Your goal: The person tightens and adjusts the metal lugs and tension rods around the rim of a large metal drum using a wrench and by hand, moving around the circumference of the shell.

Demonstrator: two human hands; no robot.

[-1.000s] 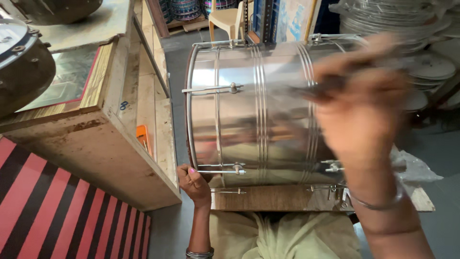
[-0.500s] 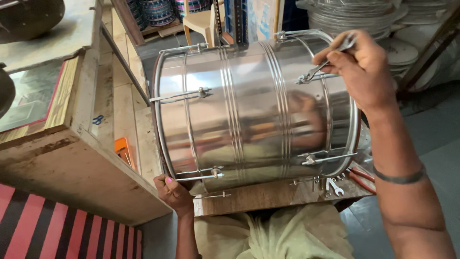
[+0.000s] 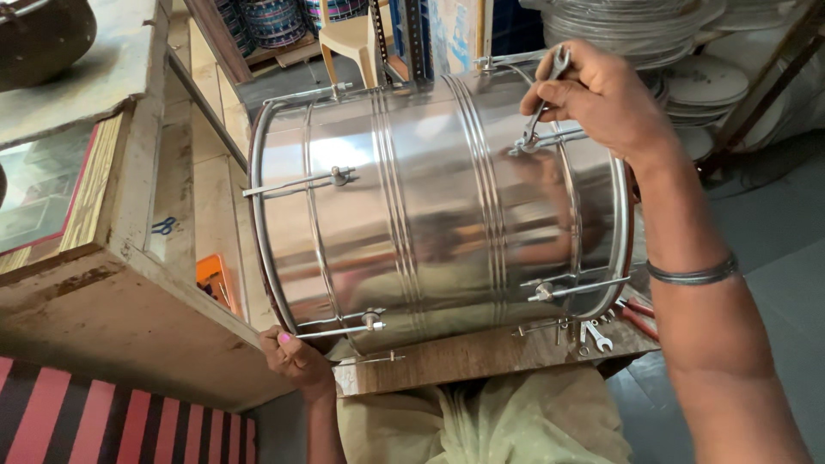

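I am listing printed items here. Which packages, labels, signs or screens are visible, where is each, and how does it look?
Printed panel: top centre, behind the steel drum; upright, rectangular, pale with blue and orange patches.
Labels and screens: none visible.

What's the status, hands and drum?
Right hand grips a wrench on a tension rod. Left hand braces the steel drum at its lower rim. Spare wrenches on the board.
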